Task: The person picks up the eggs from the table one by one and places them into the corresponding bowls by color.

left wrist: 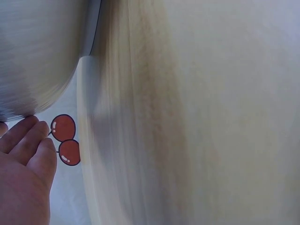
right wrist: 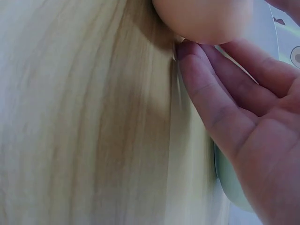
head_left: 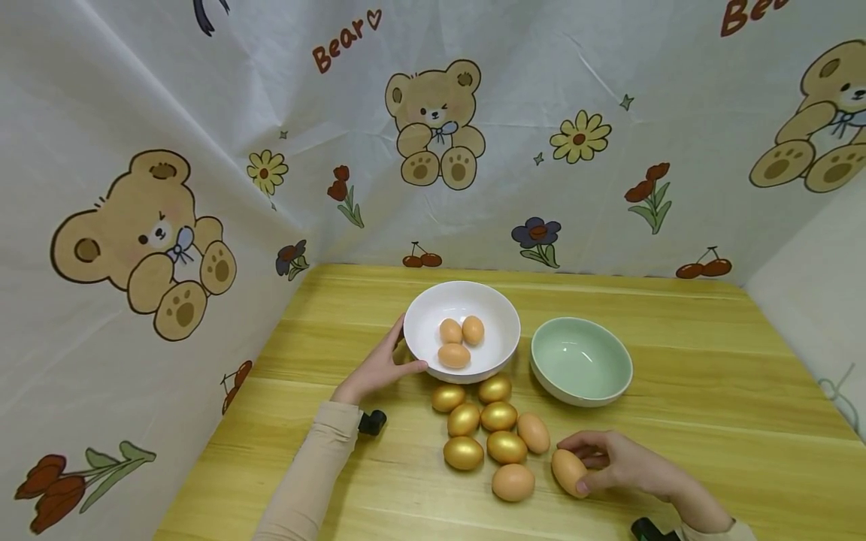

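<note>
Against the left side of a white bowl (head_left: 416, 342) rests my left hand (head_left: 382, 368), thumb by the front rim and fingers along the outer wall. In the left wrist view those fingers (left wrist: 35, 140) look fairly straight where they meet the bowl. Three brown eggs (head_left: 454, 355) lie inside the bowl. My right hand (head_left: 619, 463) pinches another brown egg (head_left: 568, 472) between thumb and fingers, low over the table. The right wrist view shows this egg (right wrist: 206, 18) at the fingertips. Two more brown eggs (head_left: 513, 482) lie just left of it.
Several golden eggs (head_left: 463, 419) lie grouped in front of the white bowl. A pale green bowl (head_left: 580, 361) stands right of the white one, with no eggs seen in it. The wooden table (head_left: 704, 361) is backed by a bear-print cloth (head_left: 514, 150).
</note>
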`<action>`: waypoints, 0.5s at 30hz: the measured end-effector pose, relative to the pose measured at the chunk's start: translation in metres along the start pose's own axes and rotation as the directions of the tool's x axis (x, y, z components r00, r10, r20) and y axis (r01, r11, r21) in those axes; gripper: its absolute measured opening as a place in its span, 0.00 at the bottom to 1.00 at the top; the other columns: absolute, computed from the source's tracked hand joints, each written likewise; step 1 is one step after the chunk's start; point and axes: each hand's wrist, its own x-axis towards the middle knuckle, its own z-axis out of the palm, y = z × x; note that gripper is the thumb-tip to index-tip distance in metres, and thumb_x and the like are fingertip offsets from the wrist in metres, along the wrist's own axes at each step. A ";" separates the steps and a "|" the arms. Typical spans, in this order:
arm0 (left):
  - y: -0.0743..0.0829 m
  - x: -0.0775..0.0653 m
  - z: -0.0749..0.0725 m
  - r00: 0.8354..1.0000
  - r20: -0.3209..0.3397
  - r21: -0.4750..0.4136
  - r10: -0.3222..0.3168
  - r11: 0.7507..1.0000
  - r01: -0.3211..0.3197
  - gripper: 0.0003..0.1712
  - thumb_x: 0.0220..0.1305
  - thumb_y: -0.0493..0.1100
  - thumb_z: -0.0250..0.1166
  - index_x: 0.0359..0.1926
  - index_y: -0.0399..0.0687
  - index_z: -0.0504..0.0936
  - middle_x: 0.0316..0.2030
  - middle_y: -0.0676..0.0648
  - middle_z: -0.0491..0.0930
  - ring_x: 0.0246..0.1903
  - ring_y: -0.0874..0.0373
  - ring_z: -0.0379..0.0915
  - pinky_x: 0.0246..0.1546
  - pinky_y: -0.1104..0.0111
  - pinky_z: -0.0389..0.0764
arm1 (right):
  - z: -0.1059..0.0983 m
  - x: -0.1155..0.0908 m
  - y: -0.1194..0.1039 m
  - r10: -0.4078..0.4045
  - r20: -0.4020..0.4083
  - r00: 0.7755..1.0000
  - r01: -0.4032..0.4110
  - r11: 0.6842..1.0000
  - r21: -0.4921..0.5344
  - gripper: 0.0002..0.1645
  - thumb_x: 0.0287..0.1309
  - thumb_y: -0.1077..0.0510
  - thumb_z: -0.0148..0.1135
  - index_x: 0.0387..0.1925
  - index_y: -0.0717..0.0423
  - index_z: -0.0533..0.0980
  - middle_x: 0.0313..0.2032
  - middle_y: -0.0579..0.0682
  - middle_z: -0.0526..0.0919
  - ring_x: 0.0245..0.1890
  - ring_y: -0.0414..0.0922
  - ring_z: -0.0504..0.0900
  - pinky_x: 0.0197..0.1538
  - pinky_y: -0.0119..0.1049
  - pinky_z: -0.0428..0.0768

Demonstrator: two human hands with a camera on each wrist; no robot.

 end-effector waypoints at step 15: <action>-0.004 0.001 0.000 1.000 0.004 -0.017 0.010 1.000 -0.010 0.57 0.55 0.49 0.69 0.73 0.47 0.38 0.71 0.44 0.42 0.67 0.48 0.46 0.63 0.51 0.52 | -0.002 -0.001 0.000 -0.034 -0.014 0.999 0.034 0.999 -0.007 0.30 0.55 0.65 0.64 0.56 0.76 0.65 0.48 0.62 0.76 0.46 0.42 0.77 0.45 0.33 0.77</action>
